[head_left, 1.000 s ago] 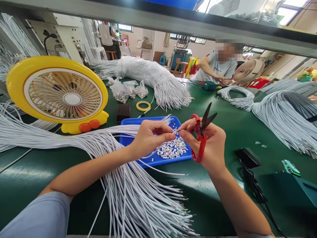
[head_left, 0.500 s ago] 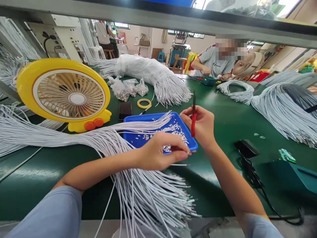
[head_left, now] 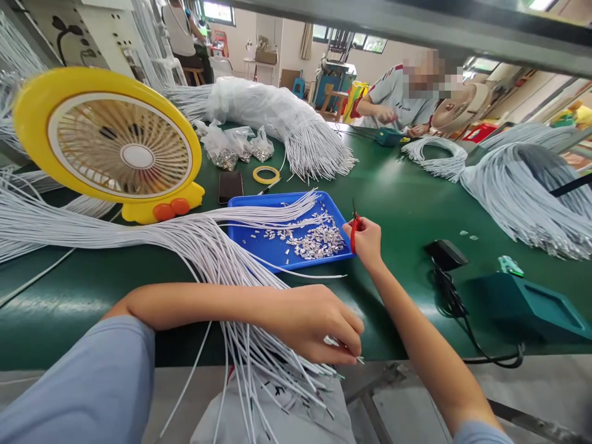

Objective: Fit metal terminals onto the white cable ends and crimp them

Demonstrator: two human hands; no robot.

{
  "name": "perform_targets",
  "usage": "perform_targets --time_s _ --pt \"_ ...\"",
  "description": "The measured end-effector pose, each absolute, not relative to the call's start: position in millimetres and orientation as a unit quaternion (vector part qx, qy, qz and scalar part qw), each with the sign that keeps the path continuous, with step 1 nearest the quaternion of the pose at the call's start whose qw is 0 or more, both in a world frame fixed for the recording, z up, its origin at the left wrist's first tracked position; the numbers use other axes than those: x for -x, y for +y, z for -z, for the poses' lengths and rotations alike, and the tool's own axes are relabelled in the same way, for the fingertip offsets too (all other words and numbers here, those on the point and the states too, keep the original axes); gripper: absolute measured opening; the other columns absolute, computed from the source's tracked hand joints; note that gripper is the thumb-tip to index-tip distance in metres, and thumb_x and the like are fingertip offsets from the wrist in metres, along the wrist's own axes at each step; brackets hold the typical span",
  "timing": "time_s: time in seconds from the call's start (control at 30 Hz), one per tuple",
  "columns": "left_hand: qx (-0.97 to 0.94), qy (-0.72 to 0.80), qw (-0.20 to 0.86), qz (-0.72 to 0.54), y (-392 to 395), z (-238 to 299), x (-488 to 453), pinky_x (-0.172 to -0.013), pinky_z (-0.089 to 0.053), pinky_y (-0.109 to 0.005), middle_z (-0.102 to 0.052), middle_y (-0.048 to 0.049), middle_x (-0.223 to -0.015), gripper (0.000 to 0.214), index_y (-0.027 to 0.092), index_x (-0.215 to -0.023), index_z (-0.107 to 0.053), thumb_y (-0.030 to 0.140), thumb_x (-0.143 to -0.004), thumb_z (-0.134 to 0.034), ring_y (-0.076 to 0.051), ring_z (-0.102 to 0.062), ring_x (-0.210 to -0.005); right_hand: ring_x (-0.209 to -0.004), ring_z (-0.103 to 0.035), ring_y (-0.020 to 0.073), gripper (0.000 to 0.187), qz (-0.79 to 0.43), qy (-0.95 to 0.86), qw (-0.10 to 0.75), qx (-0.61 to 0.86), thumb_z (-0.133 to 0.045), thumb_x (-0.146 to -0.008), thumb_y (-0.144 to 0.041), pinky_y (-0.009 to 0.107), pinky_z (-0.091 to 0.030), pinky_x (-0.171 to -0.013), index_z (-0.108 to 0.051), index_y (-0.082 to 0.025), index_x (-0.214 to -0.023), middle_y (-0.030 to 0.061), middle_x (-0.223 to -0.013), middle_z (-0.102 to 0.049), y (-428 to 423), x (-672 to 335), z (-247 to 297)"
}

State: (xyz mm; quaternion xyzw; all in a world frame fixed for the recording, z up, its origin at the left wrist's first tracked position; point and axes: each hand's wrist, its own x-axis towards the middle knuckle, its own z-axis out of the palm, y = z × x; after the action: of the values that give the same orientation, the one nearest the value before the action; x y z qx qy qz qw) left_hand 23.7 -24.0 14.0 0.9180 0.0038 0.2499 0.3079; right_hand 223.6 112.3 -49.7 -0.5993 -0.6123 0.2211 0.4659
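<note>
at the left edge of the green workbench [head_left: 402, 185], a yellow fan [head_left: 136, 154] is stood beside a long white cable bundle [head_left: 180, 237], which is spread from that edge rightward and draped over the near edge. a smaller group of cables [head_left: 272, 213] is laid apart across the left edge of the blue tray [head_left: 314, 264], so some sorting seems to have been done; the larger share is left hanging at the near edge, apparently not yet set apart. whether anything is fitted on the tips over the tray cannot be told at this size. toward the tray's right edge, silvery metal terminals [head_left: 319, 242] are heaped loose, and by the look of the heap plenty are left. over the near edge, the left hand [head_left: 319, 324] is held with thumb and fingertips pinched narrow on what looks like a cable end [head_left: 361, 359], and a silvery bit is glimpsed within the curled fingers. at the tray's right edge, red-handled scissors [head_left: 354, 233] are gripped in the curled fingers of the right hand [head_left: 369, 243]; the blades are seen edge-on, so their opening cannot be told. farther right, a black power adapter [head_left: 446, 254] and a teal box [head_left: 531, 302] are set near the near edge.
</note>
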Motion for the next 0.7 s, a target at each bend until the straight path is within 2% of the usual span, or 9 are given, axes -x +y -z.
perform_targets --time_s 0.1,0.23,0.33,0.4,0.47,0.53,0.6,0.7 --pt "-0.925 -0.007 0.308 -0.223 -31.5 -7.5 -28.3 -0.055 -0.042 -0.028 -0.069 -0.0032 -0.075 0.016 0.023 -0.073 -0.064 0.024 -0.088 -0.058 -0.013 -0.062 -0.064 -0.058 -0.048 0.0123 0.018 -0.213 -0.600 0.487 0.598 -0.065 -0.065 -0.032 0.027 -0.039 -0.058 -0.060 -0.015 -0.068 0.0005 -0.063 -0.059 112.8 -222.6 52.8" --pt "-0.947 -0.002 0.237 -0.215 -21.6 -18.3 -27.7 -0.064 -0.045 -0.029 -0.071 -0.0058 -0.087 0.018 0.021 -0.085 -0.069 0.033 -0.090 -0.057 -0.016 -0.063 -0.078 -0.056 -0.046 0.0109 0.011 -0.202 -0.577 0.519 0.598 -0.063 -0.066 -0.025 0.028 -0.040 -0.060 -0.058 -0.016 -0.067 -0.0009 -0.062 -0.056 113.7 -220.5 55.8" --pt "-0.942 0.217 0.165 -0.196 17.6 -33.3 -11.7 -0.070 -0.046 -0.026 -0.070 -0.0087 -0.098 0.023 0.019 -0.102 -0.068 0.030 -0.094 -0.049 -0.017 -0.064 -0.086 -0.056 -0.044 0.0104 0.009 -0.197 -0.561 0.540 0.596 -0.061 -0.067 -0.024 0.028 -0.041 -0.060 -0.056 -0.016 -0.067 -0.0017 -0.060 -0.054 112.8 -220.2 55.2" --pt "-0.907 0.392 0.090 -0.127 51.1 -37.6 5.2 -0.076 -0.047 -0.028 -0.070 -0.0104 -0.099 0.029 0.016 -0.101 -0.068 0.026 -0.096 -0.041 -0.020 -0.064 -0.091 -0.055 -0.043 0.0102 0.009 -0.197 -0.553 0.552 0.592 -0.060 -0.068 -0.024 0.027 -0.041 -0.059 -0.055 -0.017 -0.066 -0.0024 -0.059 -0.053 111.8 -220.1 54.2" --pt "-0.871 0.491 0.018 0.010 80.3 -34.6 21.8 -0.081 -0.047 -0.033 -0.069 -0.0135 -0.102 0.025 0.014 -0.098 -0.068 0.021 -0.091 -0.045 -0.026 -0.064 -0.097 -0.054 -0.043 0.0103 0.009 -0.200 -0.552 0.559 0.586 -0.060 -0.067 -0.024 0.027 -0.041 -0.059 -0.055 -0.017 -0.065 -0.0026 -0.059 -0.052 110.9 -219.9 53.7" --pt "-0.858 0.509 0.012 0.073 100.0 -26.4 34.0 -0.079 -0.048 -0.035 -0.070 -0.0171 -0.097 0.018 0.010 -0.091 -0.069 0.016 -0.081 -0.055 -0.029 -0.066 -0.092 -0.054 -0.044 0.0106 0.010 -0.204 -0.553 0.563 0.579 -0.061 -0.067 -0.025 0.027 -0.041 -0.058 -0.055 -0.017 -0.065 -0.0024 -0.059 -0.053 110.4 -219.6 54.2" --pt "-0.857 0.504 0.022 0.101 110.2 -16.7 40.0 -0.077 -0.048 -0.034 -0.070 -0.0174 -0.094 0.017 0.010 -0.088 -0.070 0.016 -0.074 -0.062 -0.029 -0.067 -0.087 -0.055 -0.045 0.0109 0.010 -0.207 -0.554 0.566 0.574 -0.062 -0.067 -0.025 0.028 -0.041 -0.058 -0.055 -0.018 -0.064 -0.0023 -0.059 -0.053 110.3 -219.3 55.2" --pt "-0.856 0.502 0.026 0.119 115.5 -6.3 41.2 -0.078 -0.048 -0.032 -0.070 -0.0170 -0.096 0.020 0.011 -0.090 -0.070 0.017 -0.072 -0.064 -0.028 -0.067 -0.089 -0.055 -0.045 0.0111 0.010 -0.212 -0.552 0.568 0.573 -0.063 -0.066 -0.025 0.028 -0.041 -0.058 -0.056 -0.018 -0.064 -0.0021 -0.059 -0.053 110.6 -219.2 56.2"
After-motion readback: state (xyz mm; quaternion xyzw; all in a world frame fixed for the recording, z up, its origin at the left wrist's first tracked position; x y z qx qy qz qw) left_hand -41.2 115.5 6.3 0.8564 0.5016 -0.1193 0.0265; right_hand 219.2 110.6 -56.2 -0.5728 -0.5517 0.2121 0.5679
